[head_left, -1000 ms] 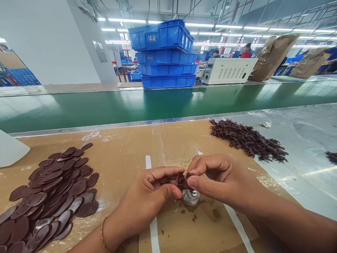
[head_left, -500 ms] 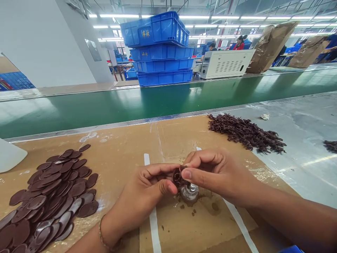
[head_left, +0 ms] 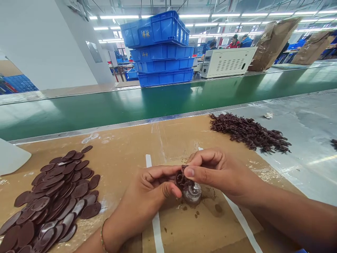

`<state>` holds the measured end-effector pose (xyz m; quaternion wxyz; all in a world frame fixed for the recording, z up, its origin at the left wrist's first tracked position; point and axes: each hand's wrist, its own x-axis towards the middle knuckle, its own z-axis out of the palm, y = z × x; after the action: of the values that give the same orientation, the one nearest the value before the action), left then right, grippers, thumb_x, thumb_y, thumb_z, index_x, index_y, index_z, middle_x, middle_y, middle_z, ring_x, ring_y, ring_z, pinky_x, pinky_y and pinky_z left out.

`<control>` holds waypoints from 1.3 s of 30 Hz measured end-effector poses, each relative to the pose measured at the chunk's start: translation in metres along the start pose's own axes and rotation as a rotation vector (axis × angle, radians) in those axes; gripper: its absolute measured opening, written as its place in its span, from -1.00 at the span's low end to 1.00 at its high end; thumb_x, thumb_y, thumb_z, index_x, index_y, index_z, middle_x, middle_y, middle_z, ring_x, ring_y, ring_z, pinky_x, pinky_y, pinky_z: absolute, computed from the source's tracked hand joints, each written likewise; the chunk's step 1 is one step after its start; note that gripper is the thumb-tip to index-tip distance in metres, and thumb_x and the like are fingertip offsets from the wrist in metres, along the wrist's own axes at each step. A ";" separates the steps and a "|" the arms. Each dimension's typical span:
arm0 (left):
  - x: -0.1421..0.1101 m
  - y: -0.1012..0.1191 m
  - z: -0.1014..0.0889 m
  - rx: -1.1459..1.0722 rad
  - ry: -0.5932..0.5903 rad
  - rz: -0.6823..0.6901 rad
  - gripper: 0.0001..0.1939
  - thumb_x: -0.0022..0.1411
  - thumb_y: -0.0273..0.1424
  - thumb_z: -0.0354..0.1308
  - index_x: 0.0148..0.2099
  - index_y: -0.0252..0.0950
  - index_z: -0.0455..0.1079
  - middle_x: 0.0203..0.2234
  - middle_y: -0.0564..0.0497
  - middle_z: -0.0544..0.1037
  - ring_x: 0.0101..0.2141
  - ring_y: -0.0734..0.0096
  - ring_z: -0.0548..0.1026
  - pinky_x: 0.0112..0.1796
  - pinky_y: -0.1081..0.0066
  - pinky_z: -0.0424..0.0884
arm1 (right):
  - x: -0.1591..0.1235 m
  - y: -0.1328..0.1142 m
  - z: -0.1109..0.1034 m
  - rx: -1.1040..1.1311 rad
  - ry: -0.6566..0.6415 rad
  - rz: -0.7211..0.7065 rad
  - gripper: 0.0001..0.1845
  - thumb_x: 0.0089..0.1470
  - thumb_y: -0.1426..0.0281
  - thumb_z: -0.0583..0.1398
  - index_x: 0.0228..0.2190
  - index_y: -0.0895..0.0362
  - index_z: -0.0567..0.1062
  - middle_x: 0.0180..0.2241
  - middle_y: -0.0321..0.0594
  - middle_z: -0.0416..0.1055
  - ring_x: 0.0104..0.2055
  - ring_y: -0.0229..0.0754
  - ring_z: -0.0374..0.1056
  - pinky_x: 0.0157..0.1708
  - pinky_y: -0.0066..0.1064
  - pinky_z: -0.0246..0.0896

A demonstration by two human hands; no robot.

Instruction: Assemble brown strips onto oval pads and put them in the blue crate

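Between the disc pile [head_left: 59, 193] and the left hand [head_left: 151, 193], the brown sheet [head_left: 121, 151] left passage. A glass jar [head_left: 193, 195] stood in the way by the right hand [head_left: 219, 174].

Left grip [head_left: 151, 191] and right grip [head_left: 219, 175] pinch close together, forearms [head_left: 284, 207] angled inward.

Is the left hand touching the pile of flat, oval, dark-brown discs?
Apart: the head view shows tan cardboard between the left hand and disc pile.
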<state>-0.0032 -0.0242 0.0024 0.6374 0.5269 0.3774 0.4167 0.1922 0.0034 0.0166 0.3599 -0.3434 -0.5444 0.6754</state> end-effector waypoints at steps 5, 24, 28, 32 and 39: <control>0.001 0.004 0.004 0.039 0.024 -0.024 -0.90 0.09 -0.36 0.36 -0.46 -0.20 0.61 -0.43 0.10 0.66 -0.34 0.49 0.53 -0.22 0.59 0.39 | -0.002 0.002 0.003 0.012 -0.006 -0.015 -0.78 -0.09 0.31 0.42 -0.55 0.15 0.53 -0.55 -0.31 0.48 -0.53 -0.37 0.24 -0.58 -0.53 0.11; -0.002 0.004 0.005 -0.116 -0.022 -0.092 -0.87 0.13 -0.37 0.33 -0.45 -0.29 0.58 -0.44 0.06 0.63 -0.37 0.49 0.49 -0.26 0.58 0.40 | -0.005 0.000 0.010 -0.067 -0.040 -0.132 -0.75 0.05 0.26 0.33 -0.50 0.16 0.47 -0.51 -0.26 0.44 -0.51 -0.30 0.32 -0.54 -0.43 0.19; 0.000 0.003 0.005 -0.148 0.011 -0.088 -0.88 0.11 -0.37 0.35 -0.44 -0.28 0.59 -0.42 0.05 0.65 -0.36 0.47 0.50 -0.25 0.56 0.42 | -0.006 0.001 0.012 -0.077 0.000 -0.137 -0.75 0.04 0.25 0.33 -0.49 0.16 0.47 -0.50 -0.26 0.40 -0.50 -0.25 0.36 -0.53 -0.40 0.22; 0.001 0.002 0.006 -0.116 0.049 -0.069 -0.87 0.09 -0.37 0.36 -0.47 -0.28 0.59 -0.39 0.02 0.67 -0.35 0.46 0.51 -0.25 0.56 0.42 | -0.005 0.002 0.013 -0.078 -0.007 -0.115 -0.71 0.04 0.21 0.32 -0.52 0.16 0.47 -0.50 -0.25 0.41 -0.50 -0.27 0.35 -0.54 -0.42 0.21; 0.001 -0.002 0.003 -0.067 0.160 -0.051 -0.91 0.04 -0.32 0.40 -0.44 -0.21 0.63 -0.50 0.02 0.67 -0.38 0.41 0.56 -0.24 0.48 0.47 | -0.004 0.004 0.012 -0.113 -0.041 -0.227 -0.79 0.10 0.30 0.30 -0.50 0.13 0.53 -0.46 -0.25 0.50 -0.41 -0.29 0.34 -0.45 -0.43 0.22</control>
<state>0.0004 -0.0244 0.0011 0.6328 0.4608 0.4262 0.4535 0.1841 -0.0067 0.0152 0.4030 -0.2854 -0.6244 0.6052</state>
